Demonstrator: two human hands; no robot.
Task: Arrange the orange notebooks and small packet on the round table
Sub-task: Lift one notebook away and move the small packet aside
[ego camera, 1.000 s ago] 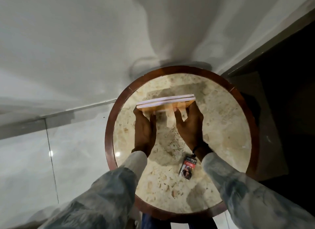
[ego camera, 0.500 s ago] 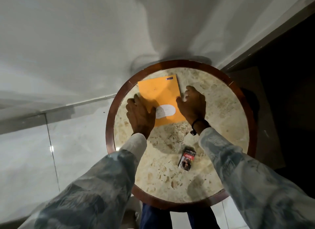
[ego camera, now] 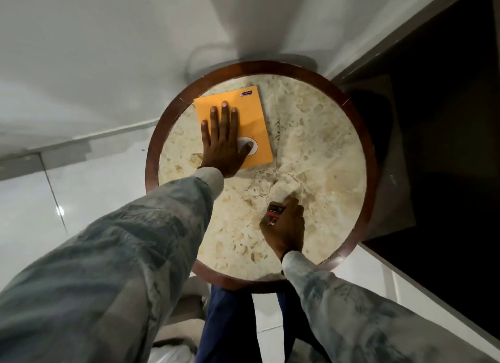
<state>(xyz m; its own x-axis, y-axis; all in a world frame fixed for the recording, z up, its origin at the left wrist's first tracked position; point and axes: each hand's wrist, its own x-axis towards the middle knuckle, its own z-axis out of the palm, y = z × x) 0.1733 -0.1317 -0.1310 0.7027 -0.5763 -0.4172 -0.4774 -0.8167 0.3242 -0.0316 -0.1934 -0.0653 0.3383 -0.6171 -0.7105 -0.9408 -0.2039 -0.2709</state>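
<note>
The orange notebooks (ego camera: pixel 254 124) lie flat as one stack on the far left part of the round marble table (ego camera: pixel 324 135); only the top cover with a white oval label shows. My left hand (ego camera: pixel 224 143) rests flat on that cover with its fingers spread. Nearer to me, at the table's middle front, my right hand (ego camera: pixel 286 227) is curled around the small red and black packet (ego camera: pixel 274 212), whose top end sticks out past the fingers.
The table has a dark wooden rim (ego camera: pixel 151 157). White walls meet in a corner just behind it. A dark doorway or panel (ego camera: pixel 446 146) runs along the right. Glossy white floor tiles (ego camera: pixel 81 189) lie to the left.
The notebooks went from standing on edge between both hands to lying flat. My left hand now lies on top of them. My right hand left them, came back and closed on the packet.
</note>
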